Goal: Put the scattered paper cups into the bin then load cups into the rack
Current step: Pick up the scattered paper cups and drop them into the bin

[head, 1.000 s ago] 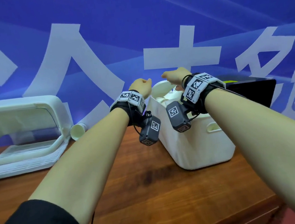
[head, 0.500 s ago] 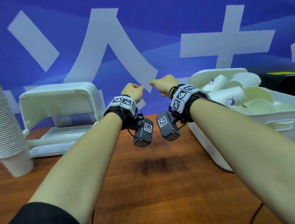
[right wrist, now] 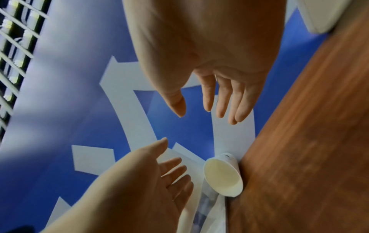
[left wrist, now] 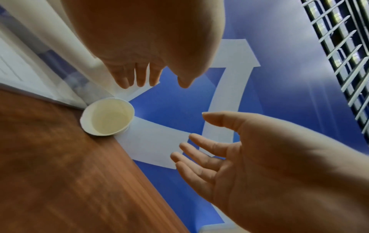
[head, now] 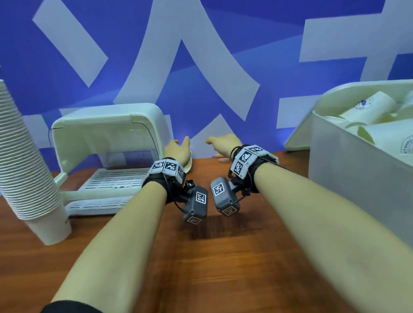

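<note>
The bin [head: 374, 188] stands at 3 o'clock on the wooden surface [head: 213, 271], white and heaped with paper cups [head: 388, 135], its lid [head: 298, 133] leaning behind it. The rack [head: 107, 152], a white hooded stand with a slatted tray, sits at 11 o'clock. At 9 o'clock rises a tall stack of cups [head: 7, 158], leaning slightly. 1 loose cup [left wrist: 107, 116] lies on its side at 12 o'clock, at the far edge of the surface against the blue backdrop [head: 188, 55], just beside the rack's corner. The left hand [head: 179, 150] and right hand [head: 224, 144] hover near it, both with grip released, fingers spread and holding nothing, neither touching the cup.
</note>
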Demonstrator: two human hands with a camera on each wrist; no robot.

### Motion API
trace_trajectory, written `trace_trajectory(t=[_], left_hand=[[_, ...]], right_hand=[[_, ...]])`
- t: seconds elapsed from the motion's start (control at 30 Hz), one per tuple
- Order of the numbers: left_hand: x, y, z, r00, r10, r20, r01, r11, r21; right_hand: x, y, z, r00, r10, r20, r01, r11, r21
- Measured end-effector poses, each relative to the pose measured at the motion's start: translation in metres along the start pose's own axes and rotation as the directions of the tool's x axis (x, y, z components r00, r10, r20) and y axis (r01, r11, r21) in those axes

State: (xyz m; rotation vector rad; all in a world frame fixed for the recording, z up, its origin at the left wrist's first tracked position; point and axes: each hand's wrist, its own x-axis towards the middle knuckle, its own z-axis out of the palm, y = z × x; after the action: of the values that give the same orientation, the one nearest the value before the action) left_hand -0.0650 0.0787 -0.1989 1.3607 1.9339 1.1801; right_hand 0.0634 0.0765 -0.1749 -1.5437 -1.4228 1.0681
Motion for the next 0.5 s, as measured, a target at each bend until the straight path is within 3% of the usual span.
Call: trace_trajectory(t=[0.1,0.27,0.43,0.5], left_hand=[[0.011,-0.014,0.008,0.999,-0.033,-0.034,0.033,0.999,0.004],[0.028,-0.027,0.019,0.997,-0.055,0.053,0.053,0.998,0.047],[0.052,-0.031,0.033,0.999,-0.030,0.014,0.029,0.997,0.078],[0.051,-0.031,0.040,1.000,-0.005,0.017,0.002,0.982,0.187]], right_hand=[[0.017,0.010,0.014,0.998,0.039,0.055,-0.042,0.998,0.045],[0.041,0.024,0.024,0.988,0.059,0.144,-0.071,0.994,0.079],[0.061,0.034,0.035,0.968,0.116,0.225,-0.147,0.981,0.129],[0.068,0.037,0.042,0.955,0.123,0.271,-0.170,0.973,0.157]])
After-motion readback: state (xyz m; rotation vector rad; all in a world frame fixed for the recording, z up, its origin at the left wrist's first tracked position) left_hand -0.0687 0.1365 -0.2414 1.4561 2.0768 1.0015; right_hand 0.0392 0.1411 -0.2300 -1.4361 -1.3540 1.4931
